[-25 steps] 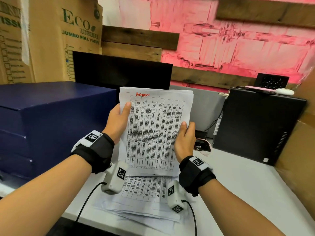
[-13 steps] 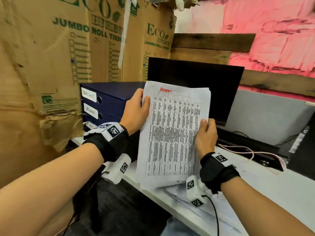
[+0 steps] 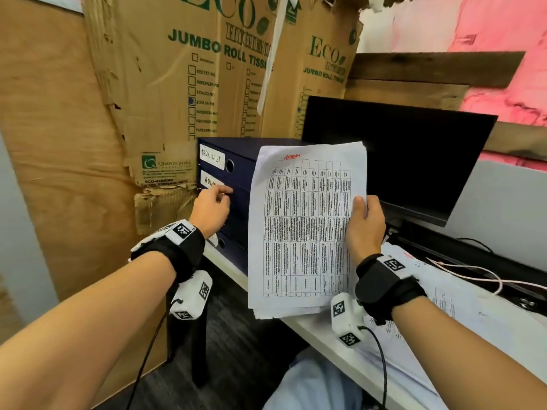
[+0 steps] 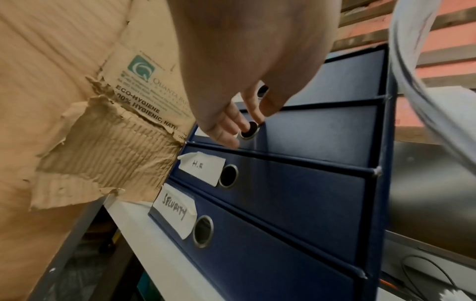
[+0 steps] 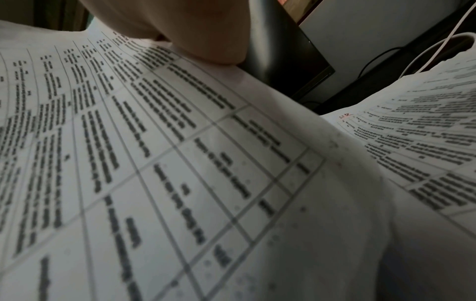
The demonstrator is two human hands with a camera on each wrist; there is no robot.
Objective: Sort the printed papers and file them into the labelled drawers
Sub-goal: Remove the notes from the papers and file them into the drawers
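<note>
The left hand (image 4: 247,61) reaches to the second drawer (image 4: 316,132), fingertips (image 4: 253,116) at its ring hole (image 4: 249,130); whether they hook it is unclear. The right hand (image 3: 365,229) pinches the paper stack (image 3: 305,229) upright, thumb in front, just right of the drawers.

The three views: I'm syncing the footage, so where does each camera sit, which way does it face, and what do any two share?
Head: on the head, facing forward and down; shows both forearms, left hand, right hand, papers, drawers.
Left wrist: along the hand at the drawer fronts; fingers at a finger hole.
Right wrist: along the hand, across the held papers; thumb on top.
Shared: head and left wrist both show the drawers.
</note>
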